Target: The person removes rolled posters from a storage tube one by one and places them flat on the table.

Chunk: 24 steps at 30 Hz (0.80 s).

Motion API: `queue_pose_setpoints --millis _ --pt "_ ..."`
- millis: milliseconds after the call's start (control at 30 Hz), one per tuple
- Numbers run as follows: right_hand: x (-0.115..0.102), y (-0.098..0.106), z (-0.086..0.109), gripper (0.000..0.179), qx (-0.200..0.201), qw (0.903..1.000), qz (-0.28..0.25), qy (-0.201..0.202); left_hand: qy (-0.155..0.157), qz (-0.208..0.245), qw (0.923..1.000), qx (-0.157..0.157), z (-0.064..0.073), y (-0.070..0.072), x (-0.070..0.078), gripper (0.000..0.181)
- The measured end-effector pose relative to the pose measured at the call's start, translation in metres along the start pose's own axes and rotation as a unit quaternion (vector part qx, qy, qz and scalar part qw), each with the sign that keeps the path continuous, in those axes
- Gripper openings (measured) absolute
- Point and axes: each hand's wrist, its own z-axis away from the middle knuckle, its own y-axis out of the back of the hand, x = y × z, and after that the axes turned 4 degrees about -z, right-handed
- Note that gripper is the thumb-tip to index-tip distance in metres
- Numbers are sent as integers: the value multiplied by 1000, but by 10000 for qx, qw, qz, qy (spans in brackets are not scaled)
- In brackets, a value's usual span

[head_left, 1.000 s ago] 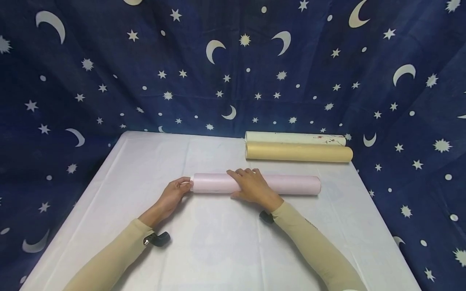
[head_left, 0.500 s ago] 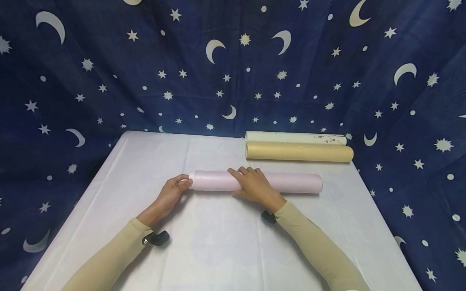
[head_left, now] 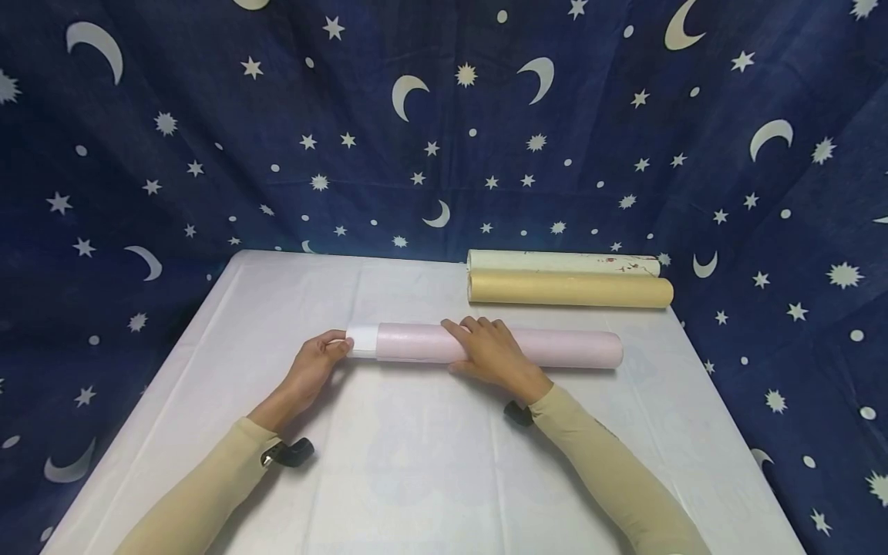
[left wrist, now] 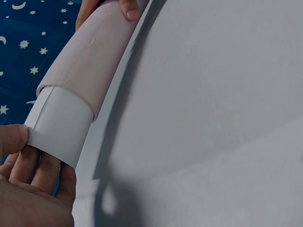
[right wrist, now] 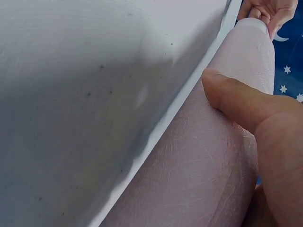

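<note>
A pale pink tube [head_left: 569, 348] lies crosswise over the middle of the table. My right hand [head_left: 489, 351] grips it from above near its middle, thumb on the near side and fingers over the far side. Out of the tube's left end sticks a white paper roll [head_left: 363, 341]. My left hand [head_left: 315, 368] pinches that roll's outer end; in the left wrist view the thumb [left wrist: 14, 137] presses outside and the fingers [left wrist: 45, 170] reach into the hollow end. Most of the white roll is hidden inside the pink tube.
Behind the pink tube, at the back right, a yellow tube [head_left: 569, 289] and a white tube with a red flower print [head_left: 555, 262] lie side by side. A white cloth covers the table [head_left: 409, 478]. A dark blue curtain [head_left: 375, 154] with moons and stars hangs behind.
My left hand has moved left, and more of the white roll now shows outside the pink tube. My right hand and the pink tube have shifted slightly right.
</note>
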Motion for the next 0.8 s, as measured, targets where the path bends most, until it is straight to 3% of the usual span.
queue_pose_setpoints --millis 800 --pt "12 9 13 79 210 9997 134 -30 -55 -132 9999 88 7 25 -1 51"
